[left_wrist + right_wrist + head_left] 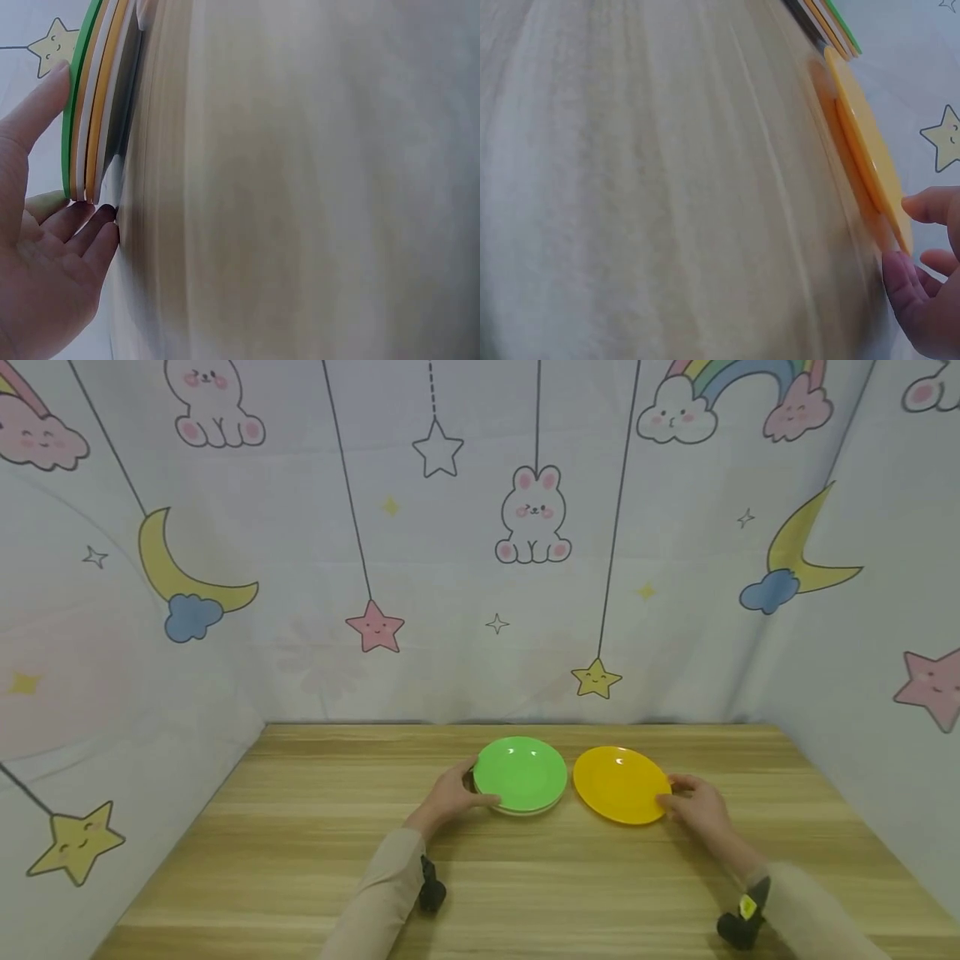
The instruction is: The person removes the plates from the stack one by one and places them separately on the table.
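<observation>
A stack of plates stands toward the back of the table, topped by a green plate (pixel 521 773). In the left wrist view its edge shows green over several orange and white rims (pixel 91 112). My left hand (pixel 454 793) holds the stack's left side, thumb at the green rim and fingers at the lower edges. To the right of the stack is a yellow plate (pixel 621 785), apart from it. My right hand (pixel 697 806) pinches this plate's right rim, thumb above and fingers below. Whether the plate's base touches the table is hard to tell.
The wood-grain table (pixel 525 893) runs back to a white cloth backdrop (pixel 450 543) printed with stars, moons and rabbits. Cloth also hangs along the left and right sides. A black strap device (pixel 431 885) sits on the left wrist, another (pixel 744 917) on the right.
</observation>
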{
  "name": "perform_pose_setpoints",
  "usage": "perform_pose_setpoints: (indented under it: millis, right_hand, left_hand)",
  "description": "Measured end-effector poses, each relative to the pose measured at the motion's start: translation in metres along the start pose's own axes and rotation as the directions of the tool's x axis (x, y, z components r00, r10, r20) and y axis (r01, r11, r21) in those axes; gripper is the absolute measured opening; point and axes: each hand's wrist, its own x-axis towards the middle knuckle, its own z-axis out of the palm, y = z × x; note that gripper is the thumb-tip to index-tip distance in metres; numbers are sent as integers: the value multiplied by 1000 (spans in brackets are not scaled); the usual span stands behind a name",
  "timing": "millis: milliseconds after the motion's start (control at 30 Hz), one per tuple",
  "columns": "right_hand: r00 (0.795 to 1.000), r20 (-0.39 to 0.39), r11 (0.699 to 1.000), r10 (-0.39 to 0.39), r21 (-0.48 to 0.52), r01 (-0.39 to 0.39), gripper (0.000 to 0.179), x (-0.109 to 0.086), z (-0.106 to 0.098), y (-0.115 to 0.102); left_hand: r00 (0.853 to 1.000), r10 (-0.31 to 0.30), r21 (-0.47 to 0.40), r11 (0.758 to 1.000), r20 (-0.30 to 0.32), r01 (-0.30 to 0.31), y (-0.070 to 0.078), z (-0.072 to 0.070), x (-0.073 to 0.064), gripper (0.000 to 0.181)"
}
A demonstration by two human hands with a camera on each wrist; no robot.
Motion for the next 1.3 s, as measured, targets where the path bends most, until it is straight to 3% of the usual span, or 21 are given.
perform_pose_setpoints:
  millis: [200, 367, 567, 867, 1300]
  right_hand:
    - [1000, -16, 993, -1, -118, -1, 60, 5, -6, -11]
    - [999, 21, 990, -49, -135, 51, 58, 8, -3, -25]
    - [994, 60, 991, -92, -88, 97, 58, 14, 10, -44]
    - [987, 144, 997, -71, -17, 74, 63, 18, 32, -64]
    - [967, 226, 993, -114, 53, 105, 60, 22, 75, -79]
  left_hand:
    - [1000, 8, -5, 1000, 7, -8, 0, 0, -1, 94]
    - [1000, 2, -9, 1000, 10, -2, 1, -1, -1, 94]
    - [1000, -3, -4, 1000, 9, 3, 1, -1, -1, 95]
    - [1000, 5, -10, 1000, 2, -5, 2, 0, -1, 93]
    - [1000, -4, 7, 1000, -3, 4, 3, 0, -2, 93]
